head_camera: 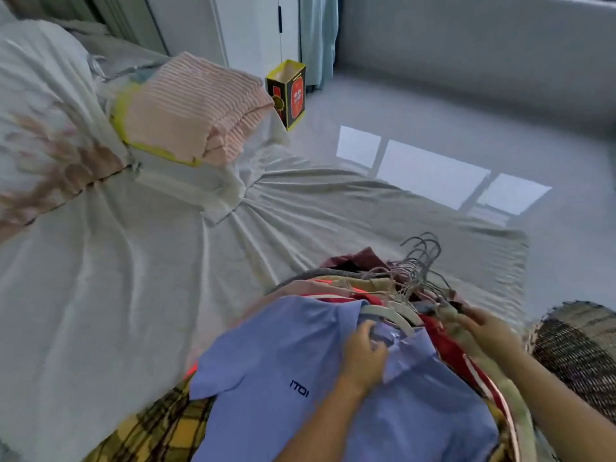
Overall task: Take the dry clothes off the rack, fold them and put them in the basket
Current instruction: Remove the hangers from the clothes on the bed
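A blue polo shirt (pixel 300 378) lies on top of a pile of clothes on hangers (pixel 393 288) at the bed's near corner. My left hand (pixel 363 351) grips the shirt's collar, where a white hanger (pixel 390 313) sticks out. My right hand (pixel 483 325) rests on the hangers and red garment beside the collar, fingers curled around them. A dark woven basket (pixel 576 348) stands on the floor at the right, just beyond my right arm. A yellow plaid garment (pixel 160 425) shows under the blue shirt.
The bed (pixel 133 261) has a rumpled pale sheet. A folded pink striped blanket (pixel 196 118) and a pillow (pixel 40 95) lie at its far end. A yellow and black paper bag (pixel 288 95) stands on the shiny floor (pixel 466 135) beyond the bed.
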The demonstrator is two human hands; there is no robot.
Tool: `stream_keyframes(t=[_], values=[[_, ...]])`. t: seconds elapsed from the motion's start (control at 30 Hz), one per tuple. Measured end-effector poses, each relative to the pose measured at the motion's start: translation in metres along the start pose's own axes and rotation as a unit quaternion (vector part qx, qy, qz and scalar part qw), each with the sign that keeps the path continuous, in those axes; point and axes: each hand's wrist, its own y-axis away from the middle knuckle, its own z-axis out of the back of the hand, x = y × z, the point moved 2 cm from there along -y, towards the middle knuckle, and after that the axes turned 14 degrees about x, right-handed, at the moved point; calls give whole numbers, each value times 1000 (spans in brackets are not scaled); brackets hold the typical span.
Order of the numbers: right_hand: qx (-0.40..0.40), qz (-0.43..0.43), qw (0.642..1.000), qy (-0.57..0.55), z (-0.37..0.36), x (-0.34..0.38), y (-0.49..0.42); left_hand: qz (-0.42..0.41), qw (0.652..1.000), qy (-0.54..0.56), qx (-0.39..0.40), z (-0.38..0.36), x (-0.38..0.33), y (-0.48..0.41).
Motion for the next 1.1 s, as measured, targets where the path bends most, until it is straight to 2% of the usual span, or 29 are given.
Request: stream_keyframes(t=[0.07, 0.13, 0.2, 0.27, 0.3, 0.37, 0.47, 0.6, 0.7, 0.87, 1.0, 1.03, 1.1], values=[[-33, 34, 999, 2, -27, -11, 25, -21, 995, -47, -90, 31, 21, 4], [-40, 61, 996, 48, -60, -20, 39, -45, 975, -130, -177, 64, 40, 3], [-40, 55, 993, 94, -82, -29, 40, -12, 958, -248, -140, 89, 51, -6], [-76, 54, 990, 101, -90, -34, 34, 36, 913, -404, -43, 100, 59, -20], [-81, 51, 991, 97, -91, -33, 34, 52, 892, -448, -15, 101, 60, -24], [-55, 42, 995, 69, -93, -27, 42, 59, 868, -493, 0, 98, 57, -27], [-52, 86, 992, 74, -93, -21, 72, 24, 837, -546, 19, 97, 47, -24], [-75, 147, 985, 46, -77, -23, 120, -54, 906, -399, 131, 100, 34, 2], [-92, 203, 975, -5, -55, -16, 154, -130, 940, -303, 84, 100, -3, 37], [-113, 247, 961, -49, -7, 6, 222, -238, 937, -254, -18, 122, -75, 117], [-137, 244, 960, -7, 25, 18, 282, -251, 936, -239, -67, 134, -108, 189], [-183, 276, 944, 16, 28, 26, 298, -252, 933, -248, -74, 133, -116, 208], [-302, 343, 885, 91, 23, 49, 329, -251, 923, -275, -97, 127, -131, 244]])
